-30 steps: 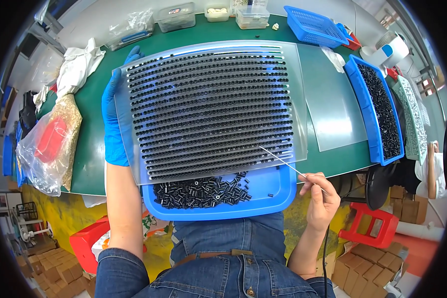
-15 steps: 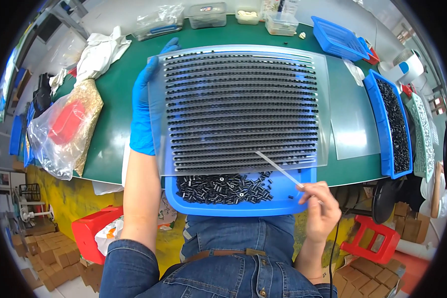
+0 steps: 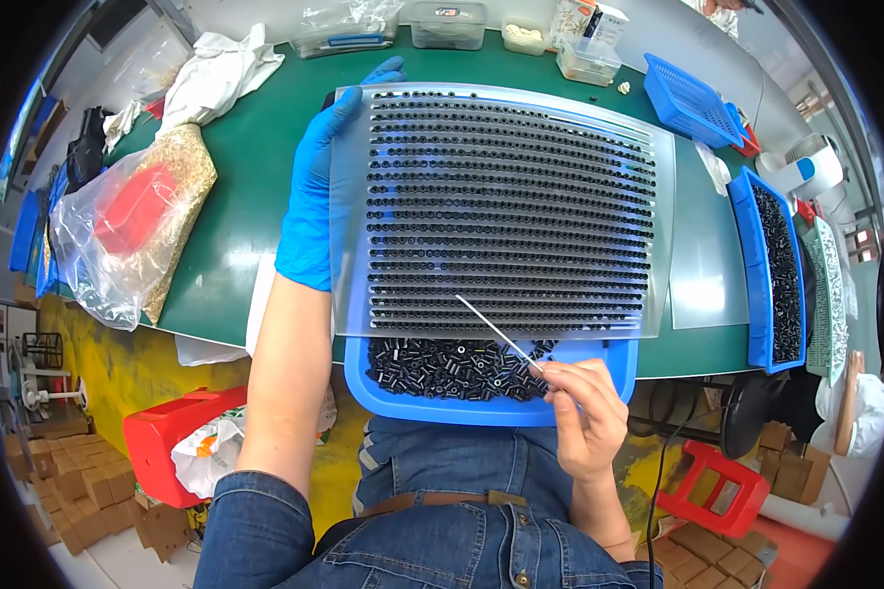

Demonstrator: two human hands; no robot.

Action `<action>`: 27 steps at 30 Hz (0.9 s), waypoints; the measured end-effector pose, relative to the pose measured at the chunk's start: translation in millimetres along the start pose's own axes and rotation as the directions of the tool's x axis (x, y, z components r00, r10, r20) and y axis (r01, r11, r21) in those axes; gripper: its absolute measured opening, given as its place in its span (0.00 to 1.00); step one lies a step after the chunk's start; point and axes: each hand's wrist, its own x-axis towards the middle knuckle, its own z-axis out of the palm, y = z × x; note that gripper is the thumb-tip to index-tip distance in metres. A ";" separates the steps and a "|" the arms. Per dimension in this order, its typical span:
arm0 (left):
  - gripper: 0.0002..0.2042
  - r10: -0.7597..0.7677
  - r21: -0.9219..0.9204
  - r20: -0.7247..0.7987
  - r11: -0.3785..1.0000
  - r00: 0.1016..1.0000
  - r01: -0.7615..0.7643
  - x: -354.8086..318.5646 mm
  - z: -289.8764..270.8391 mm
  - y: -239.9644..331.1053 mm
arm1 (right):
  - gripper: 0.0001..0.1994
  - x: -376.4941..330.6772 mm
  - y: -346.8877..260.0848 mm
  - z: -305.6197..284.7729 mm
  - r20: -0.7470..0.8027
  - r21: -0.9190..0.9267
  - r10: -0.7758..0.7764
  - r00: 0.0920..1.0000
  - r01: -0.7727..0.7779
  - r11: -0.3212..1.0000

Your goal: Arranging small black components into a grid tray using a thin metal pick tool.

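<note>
My left hand, in a blue glove, grips the left edge of a clear plate. Rows of small black tubular pieces cover the plate, with thin pale strips between the rows. My bare right hand pinches a thin whitish stick, whose tip is over the plate's lower rows; I cannot tell whether it touches them. Beneath the plate is a blue tray with a heap of loose black tubes along its near side. The plate hides the tray's far part.
At right stand a blue bin of black pieces and a pale green basket. A clear sheet lies on the green table. A bag of light granules sits left; plastic boxes line the back. Red stools flank me below.
The plate and my left hand have shifted right in view, and the plate's tilt has changed. My right hand has moved left with the stick, its tip further left over the lower rows.
</note>
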 end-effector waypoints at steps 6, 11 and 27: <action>0.27 0.016 0.032 -0.013 0.999 1.000 -0.016 2.3 -2.0 -3.9 | 0.09 -7.0 8.1 -14.6 -0.057 0.001 -0.009 0.998 0.010 1.000; 0.32 -0.029 0.078 -0.003 0.997 1.000 0.029 -0.6 0.2 -1.6 | 0.10 -15.7 11.2 -24.6 -0.132 0.063 0.060 0.989 -0.052 0.997; 0.27 -0.038 -0.048 0.027 0.998 0.999 0.039 -0.2 2.3 -3.0 | 0.10 -25.5 14.5 -42.9 -0.201 0.066 0.085 0.976 -0.073 0.995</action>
